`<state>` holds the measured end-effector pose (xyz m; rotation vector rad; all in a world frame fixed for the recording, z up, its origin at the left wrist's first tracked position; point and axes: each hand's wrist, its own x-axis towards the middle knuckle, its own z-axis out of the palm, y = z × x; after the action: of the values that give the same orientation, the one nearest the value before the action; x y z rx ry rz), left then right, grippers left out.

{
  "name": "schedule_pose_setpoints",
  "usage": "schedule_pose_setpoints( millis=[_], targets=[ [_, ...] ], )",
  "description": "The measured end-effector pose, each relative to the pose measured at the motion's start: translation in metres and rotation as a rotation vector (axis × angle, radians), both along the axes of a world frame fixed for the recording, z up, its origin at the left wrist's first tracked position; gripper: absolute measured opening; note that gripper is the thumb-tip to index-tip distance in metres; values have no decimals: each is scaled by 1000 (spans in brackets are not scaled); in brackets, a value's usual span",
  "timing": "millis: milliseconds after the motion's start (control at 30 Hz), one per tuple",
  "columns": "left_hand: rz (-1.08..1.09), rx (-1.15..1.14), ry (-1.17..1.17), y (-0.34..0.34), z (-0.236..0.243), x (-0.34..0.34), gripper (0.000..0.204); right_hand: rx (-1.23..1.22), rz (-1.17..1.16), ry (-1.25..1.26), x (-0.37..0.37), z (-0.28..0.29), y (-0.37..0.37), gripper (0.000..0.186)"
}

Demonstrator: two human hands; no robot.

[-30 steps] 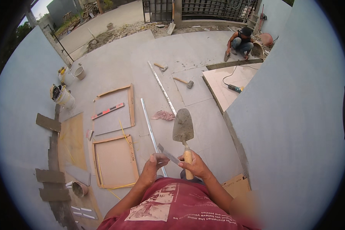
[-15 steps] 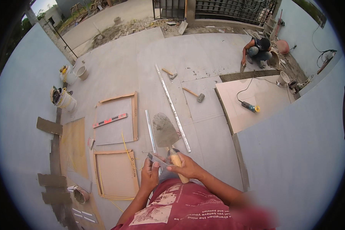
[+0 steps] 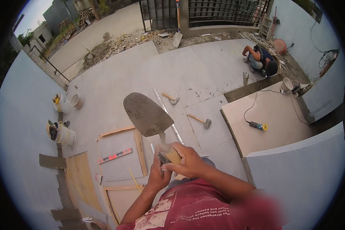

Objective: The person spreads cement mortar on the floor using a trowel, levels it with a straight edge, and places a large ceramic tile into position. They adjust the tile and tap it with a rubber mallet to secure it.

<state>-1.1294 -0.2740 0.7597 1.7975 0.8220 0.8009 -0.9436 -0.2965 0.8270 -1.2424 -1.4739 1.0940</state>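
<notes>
My right hand (image 3: 186, 163) is closed round the wooden handle of a trowel (image 3: 146, 114), whose mortar-smeared blade tilts up to the left. My left hand (image 3: 158, 172) is right beside it, closed on a small dark flat metal piece (image 3: 161, 156), largely hidden by my fingers and lying against the trowel's handle. Beyond them on the grey tiles lie a straight bar (image 3: 178, 136) and two mallets (image 3: 207, 123) (image 3: 174, 100). A red level (image 3: 115, 155) rests on a framed panel to the left.
Buckets (image 3: 61, 134) line the left wall. An angle grinder (image 3: 258, 126) lies on the pinkish slab (image 3: 272, 111) at the right. A co-worker (image 3: 260, 59) crouches at the back right. Rubble (image 3: 126, 44) runs before the gate, and a low wall (image 3: 299, 180) borders my right.
The trowel blade has risen and swung leftward, my hands coming closer together. The metal piece is now mostly covered. The co-worker bends lower, and the view has shifted.
</notes>
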Motion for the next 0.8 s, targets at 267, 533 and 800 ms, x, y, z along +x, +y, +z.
schedule_pose_setpoints(
  millis=[267, 533, 800],
  targets=[
    [-37, -143, -138, 166, -5, 79, 76, 128, 83, 53, 86, -17, 167, 46],
    [-101, -236, -94, 335, -8, 175, 71, 103, 193, 64, 194, -28, 335, 50],
    [-226, -240, -93, 449, -19, 275, 62, 203, 53, -18, 290, -27, 426, 48]
  ],
)
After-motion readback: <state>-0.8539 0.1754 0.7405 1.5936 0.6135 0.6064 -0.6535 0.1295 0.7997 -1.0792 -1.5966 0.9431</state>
